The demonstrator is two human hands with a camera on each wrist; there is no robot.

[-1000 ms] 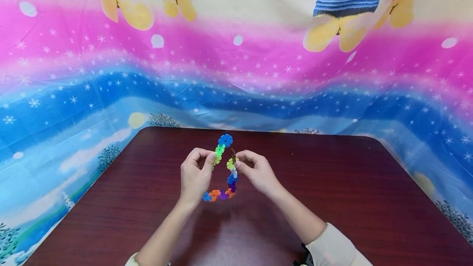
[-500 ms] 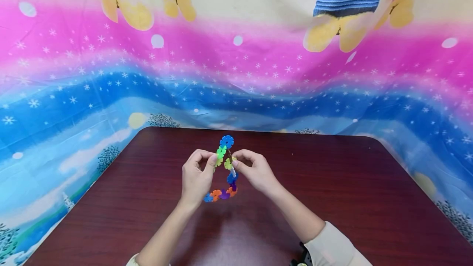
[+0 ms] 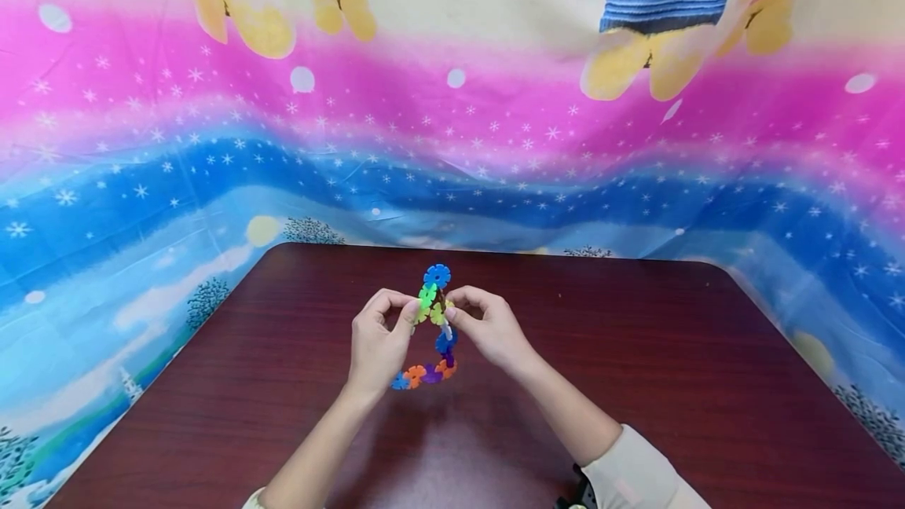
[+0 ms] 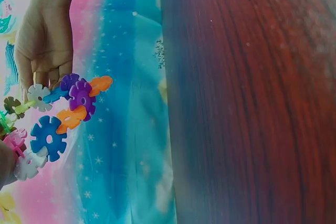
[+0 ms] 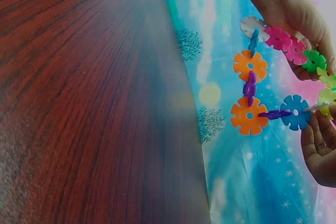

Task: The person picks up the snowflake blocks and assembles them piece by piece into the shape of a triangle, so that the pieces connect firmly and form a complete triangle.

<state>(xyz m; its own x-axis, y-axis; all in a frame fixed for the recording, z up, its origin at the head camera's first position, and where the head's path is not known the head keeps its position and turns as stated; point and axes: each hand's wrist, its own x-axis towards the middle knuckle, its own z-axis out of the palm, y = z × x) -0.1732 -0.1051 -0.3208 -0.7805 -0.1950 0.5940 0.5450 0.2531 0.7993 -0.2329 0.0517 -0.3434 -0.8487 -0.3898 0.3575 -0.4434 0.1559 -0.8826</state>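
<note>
A chain of notched plastic snowflake discs hangs in a loop between both hands above the table. My left hand (image 3: pixel 379 340) pinches it by the green disc (image 3: pixel 427 294), with a blue disc (image 3: pixel 437 276) on top. On the other side my right hand (image 3: pixel 491 328) pinches the chain near a yellow-green disc (image 3: pixel 437 313) and a brown disc, partly hidden by the fingertips. Orange discs (image 5: pixel 249 116), purple discs (image 4: pixel 82 100) and a blue disc (image 5: pixel 295 112) form the lower run. Pink discs (image 5: pixel 277 38) and a white disc (image 4: pixel 30 164) lie along the left hand's side.
The dark red-brown wooden table (image 3: pixel 636 368) extends below and around the hands. A printed cloth (image 3: pixel 495 124) with snowflakes and bears hangs behind its far edge and along the sides. Something black (image 3: pixel 581 489) shows at the right sleeve (image 3: pixel 629 470).
My left hand has shifted slightly to the right with its end of the chain. The right hand moved a little left, so the gap between the two yellow-green discs has closed in the head view.
</note>
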